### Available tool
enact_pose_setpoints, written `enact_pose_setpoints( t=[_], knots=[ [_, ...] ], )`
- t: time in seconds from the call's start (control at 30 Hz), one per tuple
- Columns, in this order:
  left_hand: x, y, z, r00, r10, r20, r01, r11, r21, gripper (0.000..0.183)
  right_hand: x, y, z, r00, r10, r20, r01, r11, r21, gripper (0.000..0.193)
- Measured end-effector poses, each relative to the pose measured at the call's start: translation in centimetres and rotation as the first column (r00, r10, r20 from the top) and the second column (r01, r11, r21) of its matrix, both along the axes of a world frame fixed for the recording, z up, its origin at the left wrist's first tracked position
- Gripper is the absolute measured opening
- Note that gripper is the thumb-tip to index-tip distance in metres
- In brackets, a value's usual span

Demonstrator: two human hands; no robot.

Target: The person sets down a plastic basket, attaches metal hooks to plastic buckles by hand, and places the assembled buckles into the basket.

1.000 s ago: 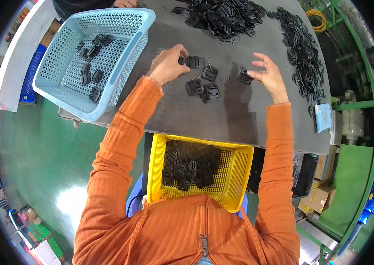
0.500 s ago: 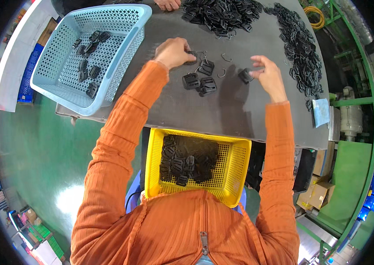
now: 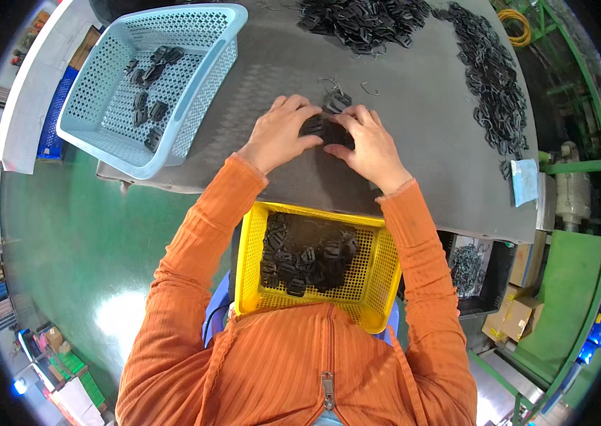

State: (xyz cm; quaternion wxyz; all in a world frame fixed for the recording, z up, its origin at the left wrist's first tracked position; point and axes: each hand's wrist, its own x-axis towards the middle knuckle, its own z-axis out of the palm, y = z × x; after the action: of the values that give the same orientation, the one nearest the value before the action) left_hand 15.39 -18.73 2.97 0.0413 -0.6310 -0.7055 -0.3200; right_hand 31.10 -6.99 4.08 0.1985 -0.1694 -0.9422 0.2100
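Note:
On the grey table, my left hand [image 3: 279, 135] and my right hand [image 3: 375, 150] face each other, fingers curled in around a small cluster of black plastic buckles [image 3: 312, 127]. The left fingers and thumb close on the cluster's left side. From the right, my right thumb and fingers grip it; its dark pieces partly merge with shadow, and the fingers hide some of them. Just beyond the fingertips lies another black buckle [image 3: 336, 102] with a wire hook. A loose metal hook [image 3: 369, 89] rests farther right.
A yellow basket [image 3: 249, 248] with black buckles sits at my lap. At the left, a light blue basket [image 3: 194, 124] holds several buckles. Large black heaps [image 3: 364, 25] and a long row of hooked pieces [image 3: 488, 85] cover the table's far and right parts. A blue packet [image 3: 525, 182] lies at the right edge.
My right hand has moved left with a buckle to meet the left hand, which has come nearer. The loose buckles are now gathered between them. Another person's hand at the far edge has left view.

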Motion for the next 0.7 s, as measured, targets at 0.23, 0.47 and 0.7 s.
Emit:
enact_pose_setpoints(
  t=[0.23, 0.47, 0.7],
  knots=[
    [-2.4, -0.7, -0.6, 0.927, 0.168, 0.335, -0.174, 0.985, -0.013, 0.021, 2.8, 0.5, 1.6, 0.963, 0.043, 0.267, -0.009, 0.992, -0.127, 0.036],
    [-0.6, -2.2, 4.7, 0.757, 0.054, 0.652, 0.187, 0.937, -0.295, 0.023, 3.2, 0.9, 2.6, 0.936, 0.147, 0.32, -0.105, 0.984, -0.145, 0.04],
    [-0.1, 0.5, 1.1, 0.935, 0.009, 0.355, 0.037, 0.992, -0.123, 0.047, -2.6, 4.1, 1.4, 0.964, -0.212, 0.163, 0.25, 0.933, -0.259, 0.026]
  ],
)
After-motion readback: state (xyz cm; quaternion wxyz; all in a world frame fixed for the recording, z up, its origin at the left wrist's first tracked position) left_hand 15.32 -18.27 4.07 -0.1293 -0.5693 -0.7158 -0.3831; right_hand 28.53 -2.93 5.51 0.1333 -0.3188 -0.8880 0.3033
